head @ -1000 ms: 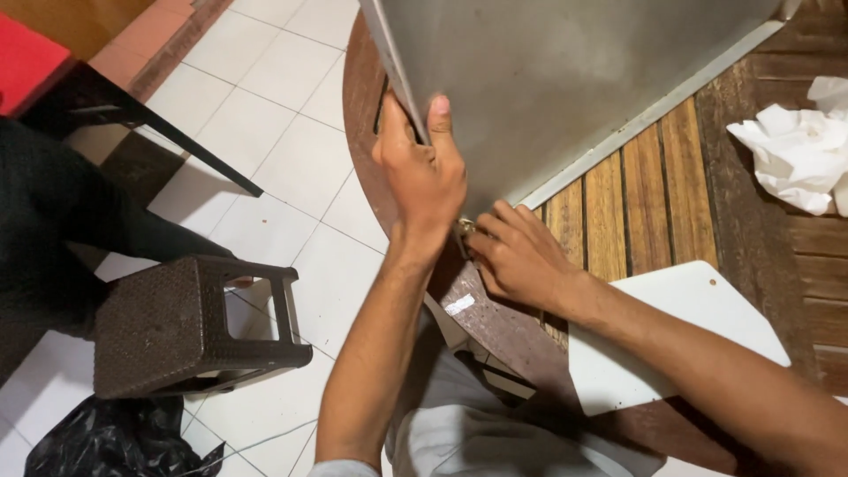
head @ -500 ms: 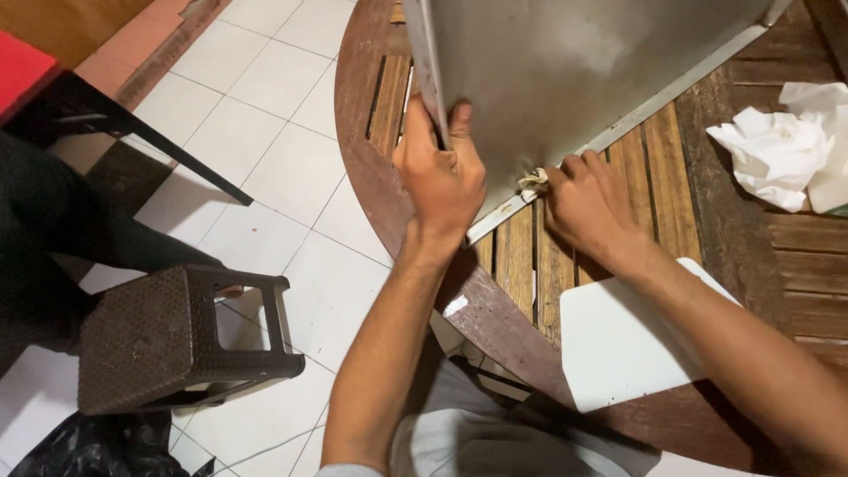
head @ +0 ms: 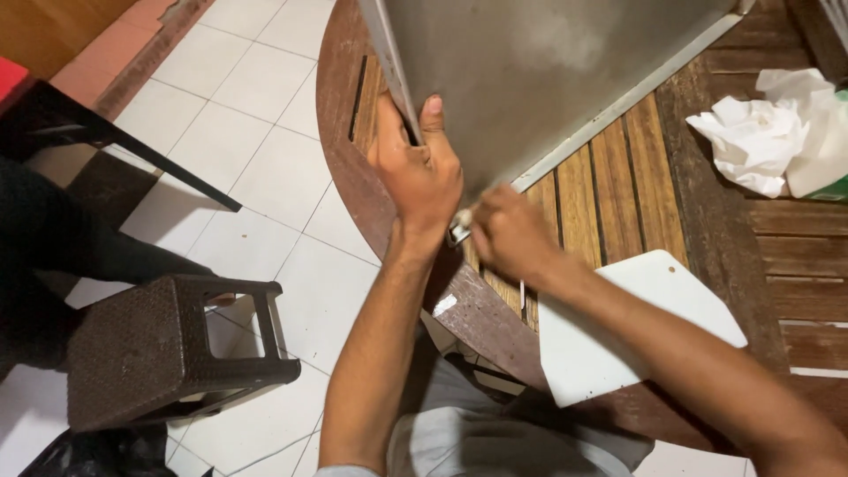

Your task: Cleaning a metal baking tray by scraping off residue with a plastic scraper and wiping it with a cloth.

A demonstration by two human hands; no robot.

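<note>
Grey metal sheet point(head: 548, 79): large, flat, tilted over the round wooden counter point(head: 636, 177). Left hand point(head: 415, 172) clamps its near left edge, thumb on top. Right hand point(head: 508, 231) pinches the sheet's lowest corner, just beside the left hand. White board point(head: 609, 344) lies below that corner; crumpled white paper point(head: 764, 132) right of the sheet; brown stool point(head: 150, 349) on the tiled floor, well left.

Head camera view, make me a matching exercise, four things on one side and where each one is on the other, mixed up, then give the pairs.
Things:
1. grey metal panel
2. crumpled white paper
3. brown stool
4. flat white board

Places:
A. on the tiled floor, left of the table
B. on the table's right side, far from the hands
C. gripped at its edge by the left hand
D. under the right forearm, near the table's edge

Pairs: 1-C, 2-B, 3-A, 4-D
</note>
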